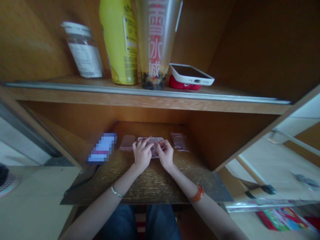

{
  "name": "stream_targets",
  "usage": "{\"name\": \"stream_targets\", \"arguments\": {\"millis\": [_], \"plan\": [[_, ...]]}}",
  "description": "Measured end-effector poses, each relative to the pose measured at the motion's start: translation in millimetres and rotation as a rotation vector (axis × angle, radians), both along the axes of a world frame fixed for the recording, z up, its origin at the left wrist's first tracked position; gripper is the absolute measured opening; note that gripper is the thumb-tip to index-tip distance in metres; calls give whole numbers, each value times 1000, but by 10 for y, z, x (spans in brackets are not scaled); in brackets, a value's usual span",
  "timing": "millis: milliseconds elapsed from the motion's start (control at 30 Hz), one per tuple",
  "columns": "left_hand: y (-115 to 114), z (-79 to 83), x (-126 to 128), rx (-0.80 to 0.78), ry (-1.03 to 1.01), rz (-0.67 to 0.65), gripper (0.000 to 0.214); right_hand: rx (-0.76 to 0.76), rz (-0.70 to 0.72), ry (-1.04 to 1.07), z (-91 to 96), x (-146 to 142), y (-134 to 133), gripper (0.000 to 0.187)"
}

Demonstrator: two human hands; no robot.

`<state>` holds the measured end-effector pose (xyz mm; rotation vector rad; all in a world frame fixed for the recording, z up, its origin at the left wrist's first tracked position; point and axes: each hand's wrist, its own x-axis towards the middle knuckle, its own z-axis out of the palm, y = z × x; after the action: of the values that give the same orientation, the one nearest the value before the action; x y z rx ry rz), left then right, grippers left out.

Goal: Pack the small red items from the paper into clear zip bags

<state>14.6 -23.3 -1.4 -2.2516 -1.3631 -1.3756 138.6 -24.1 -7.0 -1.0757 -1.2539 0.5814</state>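
Pinkish, lies as a small packet (155, 153) on the bench (150, 181), between and touched by left hand (143, 154) and right hand (165, 155) (cannot tell whether pinched by either grip), equally near both.

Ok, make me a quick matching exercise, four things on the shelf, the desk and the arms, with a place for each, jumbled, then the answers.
Things
1. White-lidded jar
2. White-edged phone
3. Middle packet
4. Orange bracelet

Places
A. Around the right forearm
B. At the left hand and right hand
C. Left end of the shelf row
D. On top of a red object

Pairs: 1-C, 2-D, 3-B, 4-A
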Motion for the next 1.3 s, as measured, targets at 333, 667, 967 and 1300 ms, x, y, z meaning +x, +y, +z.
{"name": "stream_targets", "arguments": {"millis": [333, 667, 967, 1300], "plan": [[55, -45, 9, -91, -122, -90, 29, 40, 59, -117, 72, 22, -47, 22], [178, -160, -2, -120, -161, -97, 33, -186, 361, 191, 24, 23, 57, 39], [263, -200, -38, -185, -185, -147, 38, -516, 462, 623, 76, 89, 200, 36], [283, -232, -14, -166, -156, -261, 26, -464, 468, 840, -9, 161, 312, 26]]}}
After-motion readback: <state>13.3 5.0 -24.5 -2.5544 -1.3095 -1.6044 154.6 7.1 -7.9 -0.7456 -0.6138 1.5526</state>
